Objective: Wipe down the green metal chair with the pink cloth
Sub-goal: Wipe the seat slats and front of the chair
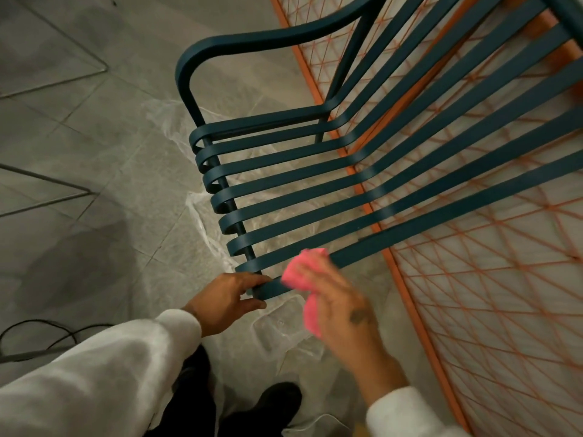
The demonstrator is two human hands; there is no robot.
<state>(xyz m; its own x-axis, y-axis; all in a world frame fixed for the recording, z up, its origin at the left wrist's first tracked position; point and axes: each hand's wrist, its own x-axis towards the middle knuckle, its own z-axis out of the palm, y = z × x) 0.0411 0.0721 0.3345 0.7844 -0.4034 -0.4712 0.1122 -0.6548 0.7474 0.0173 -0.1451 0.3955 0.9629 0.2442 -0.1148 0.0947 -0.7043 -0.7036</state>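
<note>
Subject wore a loose white long-sleeved top; the left sleeve [104,376] was wide and soft-looking, reaching the wrist, while the right sleeve [407,414] ended in a white cuff partway up the forearm. The back of the right hand [340,310] carried a small dark tattoo [359,316], detail blurred. Below were black trousers [195,370] and one black shoe [277,400] with a rounded toe.

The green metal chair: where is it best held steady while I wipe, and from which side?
Probably the curled front end of the nearest slat, reached from the front, as the left hand grips it: the rolled tip lets fingers wrap round, clear of the pink cloth.
</note>
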